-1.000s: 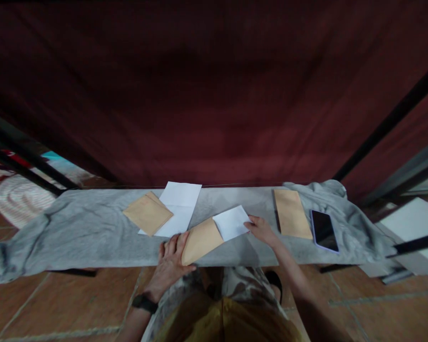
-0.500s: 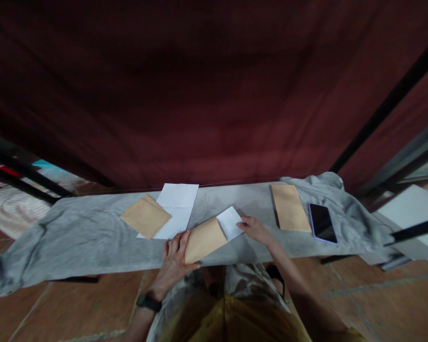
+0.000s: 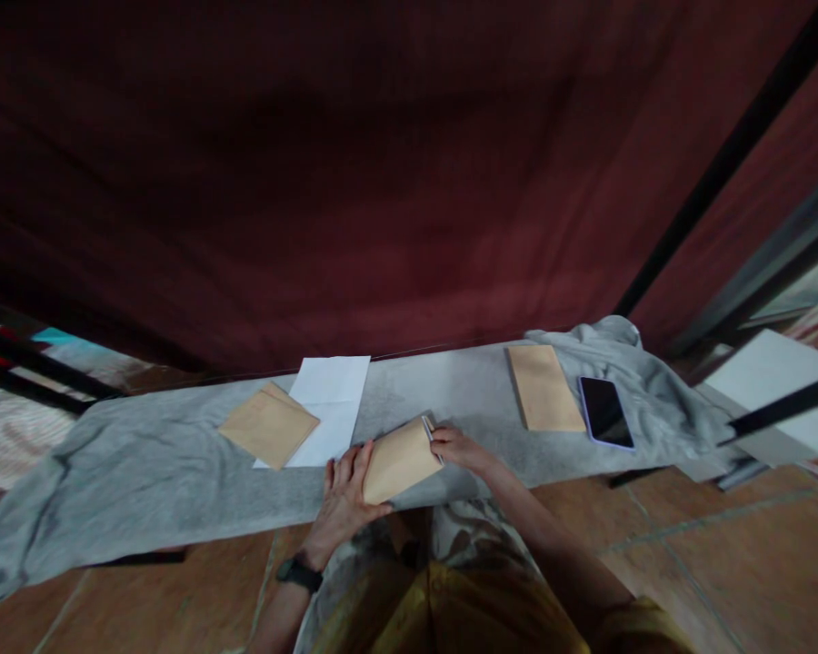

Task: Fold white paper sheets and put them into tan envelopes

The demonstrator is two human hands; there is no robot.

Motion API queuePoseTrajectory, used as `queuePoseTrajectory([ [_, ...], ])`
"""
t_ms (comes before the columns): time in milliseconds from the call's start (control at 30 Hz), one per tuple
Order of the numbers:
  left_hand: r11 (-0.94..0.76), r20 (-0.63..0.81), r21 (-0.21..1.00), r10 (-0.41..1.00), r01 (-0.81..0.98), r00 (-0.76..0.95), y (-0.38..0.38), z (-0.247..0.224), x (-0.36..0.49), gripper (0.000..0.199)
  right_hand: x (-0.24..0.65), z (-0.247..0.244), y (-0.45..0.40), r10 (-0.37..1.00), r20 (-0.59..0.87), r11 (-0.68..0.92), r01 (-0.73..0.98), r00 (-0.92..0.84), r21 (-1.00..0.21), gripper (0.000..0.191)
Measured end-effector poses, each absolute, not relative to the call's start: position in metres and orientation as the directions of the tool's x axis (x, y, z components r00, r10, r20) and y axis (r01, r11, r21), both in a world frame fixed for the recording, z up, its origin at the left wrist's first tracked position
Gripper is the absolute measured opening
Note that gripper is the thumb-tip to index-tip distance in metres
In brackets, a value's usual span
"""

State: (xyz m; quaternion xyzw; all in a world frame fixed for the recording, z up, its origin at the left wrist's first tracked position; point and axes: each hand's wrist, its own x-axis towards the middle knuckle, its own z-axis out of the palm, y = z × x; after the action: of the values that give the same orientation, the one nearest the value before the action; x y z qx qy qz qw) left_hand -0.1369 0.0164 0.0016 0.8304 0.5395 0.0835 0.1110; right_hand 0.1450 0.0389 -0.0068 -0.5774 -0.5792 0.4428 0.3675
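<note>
A brown paper envelope [image 3: 401, 465] lies tilted at the front of the cloth-covered bench. Its left end is gripped by my left hand [image 3: 346, 495], with the fingers along the top side and the thumb at the near edge. At the envelope's right, open end, my right hand [image 3: 455, 447] pinches a folded white paper [image 3: 428, 429], most of which is hidden inside. Left of the envelope, several more brown envelopes [image 3: 267, 425] overlap an unfolded white sheet [image 3: 334, 386].
A stack of brown envelopes [image 3: 545, 389] lies to the right, beside a phone [image 3: 606, 413] with a dark screen. Grey cloth [image 3: 156, 463] covers the narrow bench. A dark red curtain [image 3: 409, 182] hangs behind it, and a black bar [image 3: 715, 173] slants at the right.
My right hand has moved left, and the folded white paper has slid into the envelope until only a thin edge shows. My left hand still holds the other end. The view has shifted slightly.
</note>
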Motion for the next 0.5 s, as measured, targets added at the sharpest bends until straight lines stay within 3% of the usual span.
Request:
queuePoseTrajectory([
  [500,-0.423,0.015,0.272,0.9,0.864,0.435,0.024,0.007,-0.13,0.108,0.137,-0.028,0.036,0.979,-0.189,-0.201,0.242,0.075,-0.949,0.015],
])
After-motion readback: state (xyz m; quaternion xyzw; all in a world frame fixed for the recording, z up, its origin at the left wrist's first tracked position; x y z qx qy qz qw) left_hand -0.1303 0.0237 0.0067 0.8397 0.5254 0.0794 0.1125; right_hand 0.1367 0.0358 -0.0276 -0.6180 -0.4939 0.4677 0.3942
